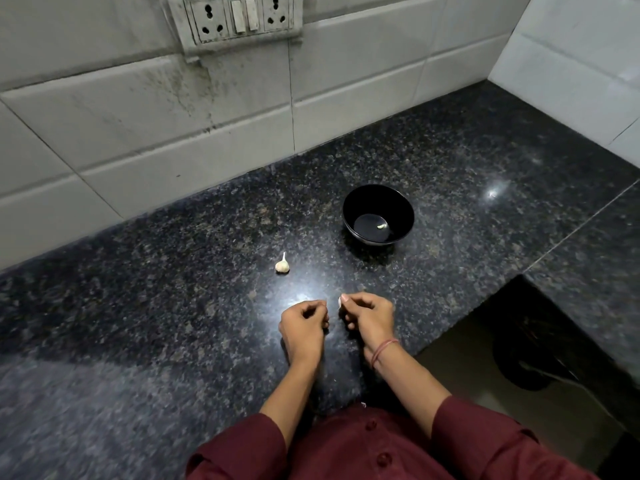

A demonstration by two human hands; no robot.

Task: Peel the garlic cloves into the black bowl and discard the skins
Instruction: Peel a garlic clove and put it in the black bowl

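Note:
A black bowl [378, 214] stands on the dark granite counter [173, 289], with one small peeled clove [382, 226] lying in its bottom. An unpeeled piece of garlic [282, 264] with a short stalk lies on the counter left of the bowl. My right hand [367, 315] pinches a small white garlic clove [340, 301] at its fingertips, just above the counter. My left hand [304, 323] sits close beside it with fingers curled; whether it pinches a bit of skin is too small to tell.
A tiled wall runs along the back with a socket and switch panel [239, 19]. The counter turns a corner at the right, and its front edge drops to the floor [485, 375], where a dark object lies.

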